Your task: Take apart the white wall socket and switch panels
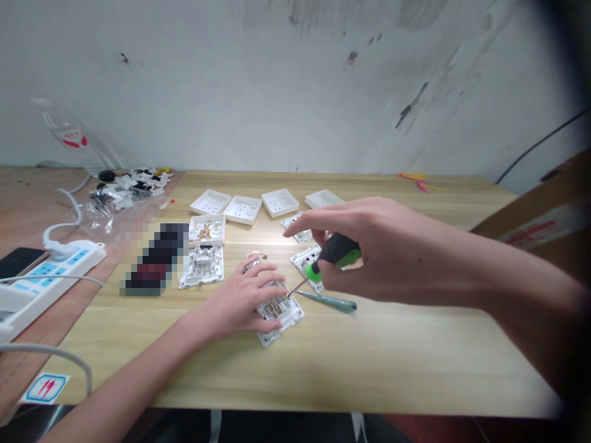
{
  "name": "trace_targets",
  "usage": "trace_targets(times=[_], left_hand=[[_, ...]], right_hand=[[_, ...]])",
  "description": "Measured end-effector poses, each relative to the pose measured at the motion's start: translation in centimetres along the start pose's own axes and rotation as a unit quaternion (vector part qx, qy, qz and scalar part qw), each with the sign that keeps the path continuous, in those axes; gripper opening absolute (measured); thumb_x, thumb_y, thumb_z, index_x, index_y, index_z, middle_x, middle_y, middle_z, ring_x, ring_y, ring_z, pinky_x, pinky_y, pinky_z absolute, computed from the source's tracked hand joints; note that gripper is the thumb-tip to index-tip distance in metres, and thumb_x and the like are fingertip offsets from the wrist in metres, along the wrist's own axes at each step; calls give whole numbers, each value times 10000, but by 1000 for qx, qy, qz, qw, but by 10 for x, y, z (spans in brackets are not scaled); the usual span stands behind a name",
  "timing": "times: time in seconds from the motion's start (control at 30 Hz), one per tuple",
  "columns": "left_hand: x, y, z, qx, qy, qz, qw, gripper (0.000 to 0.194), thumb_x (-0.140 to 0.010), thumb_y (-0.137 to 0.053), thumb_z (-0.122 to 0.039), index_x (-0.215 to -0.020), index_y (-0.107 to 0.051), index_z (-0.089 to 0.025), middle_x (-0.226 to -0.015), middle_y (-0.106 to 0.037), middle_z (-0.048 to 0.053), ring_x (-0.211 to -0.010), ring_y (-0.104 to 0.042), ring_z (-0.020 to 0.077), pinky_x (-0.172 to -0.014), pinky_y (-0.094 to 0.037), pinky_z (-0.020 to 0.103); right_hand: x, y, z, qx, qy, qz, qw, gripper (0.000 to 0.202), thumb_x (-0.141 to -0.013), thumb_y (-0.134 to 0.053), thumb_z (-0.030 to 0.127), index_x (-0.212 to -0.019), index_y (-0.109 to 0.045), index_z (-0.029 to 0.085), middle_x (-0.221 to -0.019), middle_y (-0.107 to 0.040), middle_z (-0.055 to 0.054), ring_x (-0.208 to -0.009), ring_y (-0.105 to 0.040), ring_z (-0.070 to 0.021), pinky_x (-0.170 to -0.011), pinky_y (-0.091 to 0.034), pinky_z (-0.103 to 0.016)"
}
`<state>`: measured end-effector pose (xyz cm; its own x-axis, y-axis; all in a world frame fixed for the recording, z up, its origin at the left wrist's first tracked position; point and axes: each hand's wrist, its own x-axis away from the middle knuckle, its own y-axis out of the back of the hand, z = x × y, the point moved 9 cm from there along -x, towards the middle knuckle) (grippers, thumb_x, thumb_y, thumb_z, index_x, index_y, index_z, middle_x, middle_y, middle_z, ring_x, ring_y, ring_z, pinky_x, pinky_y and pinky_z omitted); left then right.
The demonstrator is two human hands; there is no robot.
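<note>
My left hand (242,295) grips a white socket panel (290,315) lying back side up on the table, thumb on its near side and fingers over its far part. Brass contacts show in its slots. In my right hand (373,252) is a black and green screwdriver (340,253), held at a slant, its tip at a brass part on the panel's right side. A second screwdriver (340,303), with a teal handle, lies just right of the panel. Behind the first screwdriver sits another socket panel (302,261), partly hidden by my right hand.
Several white covers (243,210) stand in a row farther back. A white box (207,229) holds small brass parts; another panel (202,267) lies before it. At left are a power strip (60,271), a phone (21,263), a bottle (76,138) and a pile of plastic parts (132,187).
</note>
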<state>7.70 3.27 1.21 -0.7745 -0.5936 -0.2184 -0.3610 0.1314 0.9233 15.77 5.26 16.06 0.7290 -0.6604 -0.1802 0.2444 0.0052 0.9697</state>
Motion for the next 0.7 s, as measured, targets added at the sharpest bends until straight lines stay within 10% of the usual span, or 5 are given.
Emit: trace_targets(times=[0.23, 0.7], left_hand=[[-23, 40, -6, 121, 5, -49, 991, 221, -955, -474, -282, -1134, -583, -212, -1154, -640, 61, -1123, -526, 202, -994, -352, 389], [-40, 44, 6, 151, 23, -103, 983, 161, -797, -705, -301, -734, -643, -166, -743, -661, -13, -680, -589, 127, -766, -426, 305]], right_hand=[[-10, 3, 7, -81, 10, -44, 996, 247, -770, -563, 189, -994, -667, 195, -797, -644, -16, -625, -509, -105, -575, -332, -253], [-10, 6, 0, -64, -57, -100, 991, 176, -794, -589, 273, -911, -695, 194, -653, -604, -1, -586, -492, -109, -587, -335, -266]])
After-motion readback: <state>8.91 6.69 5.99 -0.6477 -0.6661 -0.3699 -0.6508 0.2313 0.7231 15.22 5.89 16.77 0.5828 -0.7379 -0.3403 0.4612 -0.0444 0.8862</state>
